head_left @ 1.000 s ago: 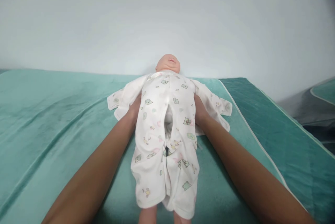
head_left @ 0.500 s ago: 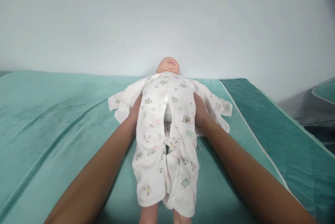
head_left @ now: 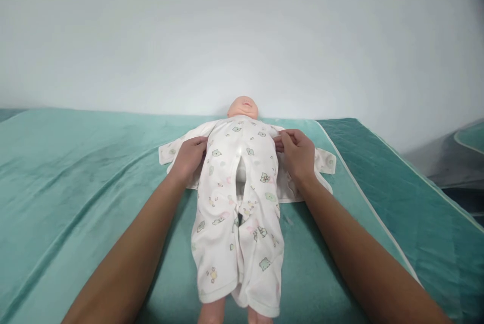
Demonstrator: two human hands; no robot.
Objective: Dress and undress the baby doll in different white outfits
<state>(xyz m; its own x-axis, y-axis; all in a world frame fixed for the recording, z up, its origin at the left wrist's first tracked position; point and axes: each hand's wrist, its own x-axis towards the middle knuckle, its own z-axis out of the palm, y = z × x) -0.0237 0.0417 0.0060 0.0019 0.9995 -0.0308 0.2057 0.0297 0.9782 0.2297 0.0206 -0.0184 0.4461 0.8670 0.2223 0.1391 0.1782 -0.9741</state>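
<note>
A baby doll (head_left: 242,106) lies on its back, head toward the wall and bare feet toward me. White printed baby clothes (head_left: 242,137) with bear figures cover its body and legs, with an opening at the crotch. Long sleeves spread out to both sides. My left hand (head_left: 191,156) is at the left side of the doll's torso, over the sleeve, its fingertips hidden at the cloth's edge. On the opposite side, my right hand (head_left: 298,152) has its fingers reaching to the torso's edge, thumb close to the index finger; I see nothing held in it.
A light green cover (head_left: 94,172) lies under the doll, with creases on the left. Darker green quilted cloth (head_left: 408,198) runs along the right side. A pale wall (head_left: 242,41) stands right behind the doll's head. Another green-covered surface (head_left: 472,137) shows at the far right.
Both hands have drawn out from under the sides of the clothes and now show beside the torso. The doll stays in place; the view has tilted up slightly.
</note>
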